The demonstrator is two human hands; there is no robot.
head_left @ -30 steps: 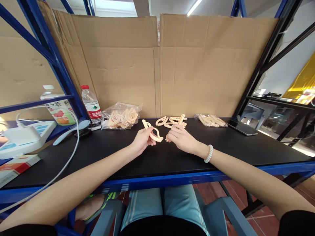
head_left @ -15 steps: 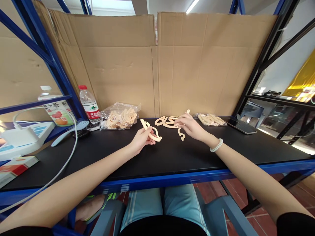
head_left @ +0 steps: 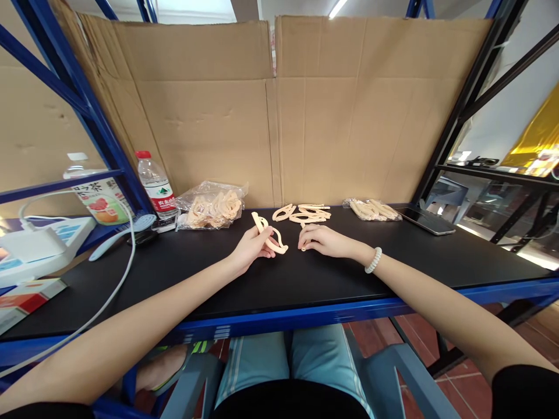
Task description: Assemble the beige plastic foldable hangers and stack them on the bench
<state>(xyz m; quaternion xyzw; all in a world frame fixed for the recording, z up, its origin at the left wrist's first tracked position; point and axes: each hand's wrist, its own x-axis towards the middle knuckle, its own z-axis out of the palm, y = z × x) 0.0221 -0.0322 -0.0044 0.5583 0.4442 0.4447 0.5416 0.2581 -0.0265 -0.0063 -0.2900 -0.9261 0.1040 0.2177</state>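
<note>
Cream looped piece [head_left: 280, 249] is clamped in left hand [head_left: 252, 248], right hand [head_left: 322, 240] pinching another piece [head_left: 303, 249].

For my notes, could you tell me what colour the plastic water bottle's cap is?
Red, best seen in the head view: the cap.

Both forearms reach forward, hands [head_left: 252, 250] [head_left: 319, 240] apart, fingers curled, right wrist bent.
</note>
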